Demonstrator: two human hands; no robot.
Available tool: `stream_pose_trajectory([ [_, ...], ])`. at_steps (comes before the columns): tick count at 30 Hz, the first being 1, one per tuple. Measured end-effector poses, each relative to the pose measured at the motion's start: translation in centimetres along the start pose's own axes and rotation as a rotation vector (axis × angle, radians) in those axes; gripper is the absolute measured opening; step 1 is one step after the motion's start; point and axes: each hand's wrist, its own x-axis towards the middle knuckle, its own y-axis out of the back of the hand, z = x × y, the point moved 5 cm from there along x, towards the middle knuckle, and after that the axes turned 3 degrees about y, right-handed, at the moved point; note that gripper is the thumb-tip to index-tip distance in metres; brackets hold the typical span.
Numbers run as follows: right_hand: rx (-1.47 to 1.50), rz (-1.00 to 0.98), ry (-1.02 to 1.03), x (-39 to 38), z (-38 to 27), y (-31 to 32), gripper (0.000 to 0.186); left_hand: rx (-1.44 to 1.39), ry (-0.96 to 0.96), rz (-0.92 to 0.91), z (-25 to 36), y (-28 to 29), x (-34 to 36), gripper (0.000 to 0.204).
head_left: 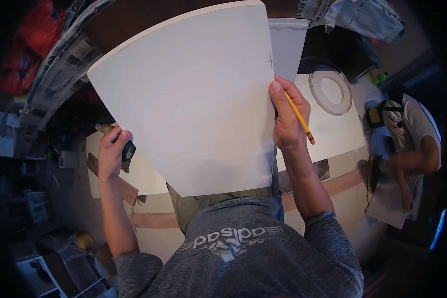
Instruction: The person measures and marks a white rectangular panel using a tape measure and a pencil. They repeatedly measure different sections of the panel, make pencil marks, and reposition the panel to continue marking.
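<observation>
A large white panel (193, 104) with a curved far edge tilts up in front of me. My right hand (290, 116) grips its right edge, thumb on the face, and also holds a yellow pencil (298, 116), eraser end toward me. A small pencil cross shows on the panel near that edge. My left hand (112, 151) is closed at the panel's left edge, around a dark, rounded tool (128, 151) that looks like a tape measure. The fingers behind the panel are hidden.
Under the panel lies a white sheet (345, 133), with a clear ring-shaped disc (330, 92) on it at right. A wooden strip (126, 191) is at left. Another person (407, 144) bends over a board at far right. Newspaper-covered things (365, 19) stand at the back.
</observation>
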Motion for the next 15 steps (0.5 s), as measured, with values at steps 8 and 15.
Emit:
stream_pose_trajectory([
  [8,0.025,-0.021,-0.001,-4.9,-6.7,-0.2,0.03,0.017,-0.175,0.056,2.2,0.5,-6.7,0.038],
  [15,0.061,0.009,0.011,-7.0,-8.4,0.0,0.032,-0.013,-0.169,0.041,1.7,1.5,-9.1,0.04],
])
